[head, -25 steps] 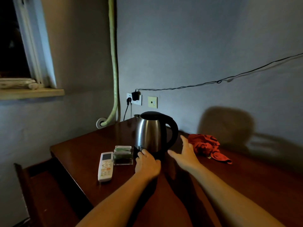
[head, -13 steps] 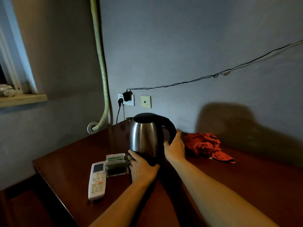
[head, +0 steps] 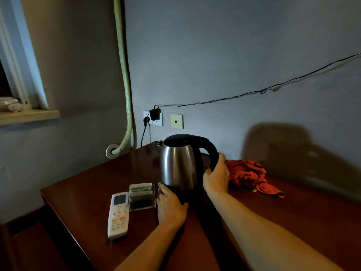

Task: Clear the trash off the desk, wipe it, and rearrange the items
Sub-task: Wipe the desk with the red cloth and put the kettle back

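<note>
Head view: one steel kettle stands upright at frame centre on the dark wooden desk, its long axis vertical, spout toward the upper left and the black handle toward the right. The right hand has its fingers curled round the lower part of that handle. The left hand lies at the kettle's black base, fingers bent against its left edge; whether they truly grip it cannot be told. Just left of this hand sits one clear holder of small packets, and touching or just beside that, one white remote, lying lengthwise, screen end toward the wall. One crumpled red cloth lies right of the kettle, just beside the right hand. On the wall above centre are two plates: one socket with two plugs and one yellowish switch. A thin cable runs toward the upper right, and one green hose hangs in the upper left
</note>
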The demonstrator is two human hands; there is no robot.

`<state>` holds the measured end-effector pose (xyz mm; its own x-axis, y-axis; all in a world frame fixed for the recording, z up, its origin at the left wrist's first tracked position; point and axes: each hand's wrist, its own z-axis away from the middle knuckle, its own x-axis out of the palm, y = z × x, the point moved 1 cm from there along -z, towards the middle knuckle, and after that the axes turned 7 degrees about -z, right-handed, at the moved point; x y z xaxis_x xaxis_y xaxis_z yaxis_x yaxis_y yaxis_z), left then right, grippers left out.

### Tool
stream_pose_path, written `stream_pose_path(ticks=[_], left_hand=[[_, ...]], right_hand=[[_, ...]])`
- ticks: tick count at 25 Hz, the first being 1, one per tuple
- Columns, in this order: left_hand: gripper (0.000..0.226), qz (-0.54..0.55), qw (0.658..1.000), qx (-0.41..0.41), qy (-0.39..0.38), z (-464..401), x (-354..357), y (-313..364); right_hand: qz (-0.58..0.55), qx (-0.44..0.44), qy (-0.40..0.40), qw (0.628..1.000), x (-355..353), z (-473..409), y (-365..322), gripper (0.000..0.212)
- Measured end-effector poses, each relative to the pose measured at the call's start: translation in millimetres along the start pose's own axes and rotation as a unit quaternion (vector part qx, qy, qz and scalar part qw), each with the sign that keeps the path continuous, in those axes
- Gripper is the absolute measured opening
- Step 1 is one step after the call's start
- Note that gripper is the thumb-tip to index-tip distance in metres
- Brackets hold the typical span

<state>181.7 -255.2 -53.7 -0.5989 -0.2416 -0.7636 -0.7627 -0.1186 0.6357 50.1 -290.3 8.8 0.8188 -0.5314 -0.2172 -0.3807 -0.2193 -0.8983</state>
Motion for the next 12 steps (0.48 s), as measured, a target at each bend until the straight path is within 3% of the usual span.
stream_pose_path(ticks=[5, 8, 12], left_hand=[[0.109, -0.047, 0.997, 0.033, -0.048, -3.9, 0.0, 0.6], [0.092, -0.077, 0.994, 0.05, -0.061, -3.5, 2.4, 0.3], [0.065, -0.079, 0.997, 0.009, -0.022, -5.7, 3.1, 14.0]], right_hand=[[0.015, 0.001, 0.011, 1.0, -31.3, -11.3, -0.3, 0.041], [-0.006, 0.031, 0.032, 0.999, -53.7, -21.3, -1.0, 0.043], [-0.005, 0.057, 0.029, 0.998, -84.7, -32.4, -0.4, 0.044]])
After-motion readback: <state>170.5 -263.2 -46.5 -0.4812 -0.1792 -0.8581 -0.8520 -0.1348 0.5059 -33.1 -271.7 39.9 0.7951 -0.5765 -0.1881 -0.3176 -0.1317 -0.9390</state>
